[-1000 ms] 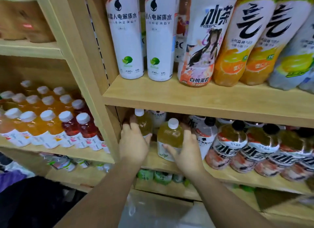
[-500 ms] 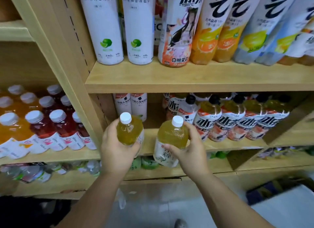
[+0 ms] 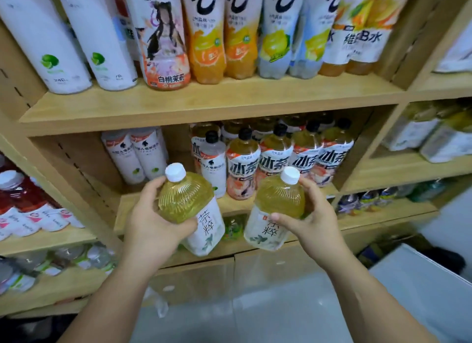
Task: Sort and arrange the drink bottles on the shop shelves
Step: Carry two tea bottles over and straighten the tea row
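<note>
I hold two yellow tea bottles with white caps and white labels, out in front of the middle shelf (image 3: 178, 204). My left hand (image 3: 150, 220) grips the left tea bottle (image 3: 189, 204) around its body. My right hand (image 3: 314, 222) grips the right tea bottle (image 3: 278, 204) the same way. Both bottles tilt slightly and are clear of the shelf board. Behind them stand two white electrolyte bottles (image 3: 138, 156) at the back left and several black-capped iced tea bottles (image 3: 275, 158) to the right.
The top shelf (image 3: 204, 100) carries white, peach, orange and lemon bottles. The left bay holds red drinks (image 3: 23, 204). More bottles fill the right bay (image 3: 434, 135) and the lower shelves. A pale box (image 3: 421, 286) sits low right on the floor.
Both hands have pulled the two tea bottles off the middle shelf and toward me. The view has shifted right and the bottles are now nearer the camera.
</note>
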A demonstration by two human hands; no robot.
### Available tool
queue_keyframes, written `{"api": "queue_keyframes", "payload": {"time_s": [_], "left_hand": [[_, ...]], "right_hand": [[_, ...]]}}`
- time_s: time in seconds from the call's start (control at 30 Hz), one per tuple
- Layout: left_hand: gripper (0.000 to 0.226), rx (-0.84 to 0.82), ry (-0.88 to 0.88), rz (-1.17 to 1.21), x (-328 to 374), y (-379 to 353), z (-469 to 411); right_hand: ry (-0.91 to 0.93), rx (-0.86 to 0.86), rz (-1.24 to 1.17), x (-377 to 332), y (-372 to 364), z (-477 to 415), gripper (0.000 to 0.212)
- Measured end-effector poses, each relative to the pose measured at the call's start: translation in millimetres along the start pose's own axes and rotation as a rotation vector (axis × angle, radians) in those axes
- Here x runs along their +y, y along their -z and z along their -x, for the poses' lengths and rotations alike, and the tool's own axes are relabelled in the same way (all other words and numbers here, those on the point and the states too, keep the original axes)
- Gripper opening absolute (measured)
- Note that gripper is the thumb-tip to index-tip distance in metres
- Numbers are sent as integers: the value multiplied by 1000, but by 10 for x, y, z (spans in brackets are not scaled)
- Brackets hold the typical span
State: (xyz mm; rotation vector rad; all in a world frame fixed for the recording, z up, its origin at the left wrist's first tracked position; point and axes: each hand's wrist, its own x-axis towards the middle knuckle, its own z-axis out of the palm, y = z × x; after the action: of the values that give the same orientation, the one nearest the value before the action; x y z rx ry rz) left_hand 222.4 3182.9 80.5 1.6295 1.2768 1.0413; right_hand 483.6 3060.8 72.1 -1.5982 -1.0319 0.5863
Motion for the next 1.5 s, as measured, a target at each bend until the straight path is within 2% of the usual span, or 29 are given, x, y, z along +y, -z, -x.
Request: {"api": "queue_keyframes", "payload": {"time_s": [0.2,0.4,0.6,0.8,1.1,1.4,1.5], "left_hand": [[86,-119,-70,60,565,-1145,564],[88,-248,-160,88,1203,-2318,1028],[87,-341,-212,109,1716,-3278,1162],[92,-418,-264,99,1949,-4169,949],[93,-488,-271,55,2050,-5523,147],[82,-568,-209,-95,2123,-6417,-493],[87,-602,-187,-140,2163,-6631,-620]], "right_hand": [[-3,153,-72,354,1353,323,78],[-36,301,-32,700,2812,640,81],[-86,448,-57,892,3842,855,82],[-135,547,-61,1135,4391,715,79],[-152,514,19,1397,5078,-280,80],[-144,573,59,1646,5479,-959,83],[-156,546,58,1735,5575,-1115,82]]}}
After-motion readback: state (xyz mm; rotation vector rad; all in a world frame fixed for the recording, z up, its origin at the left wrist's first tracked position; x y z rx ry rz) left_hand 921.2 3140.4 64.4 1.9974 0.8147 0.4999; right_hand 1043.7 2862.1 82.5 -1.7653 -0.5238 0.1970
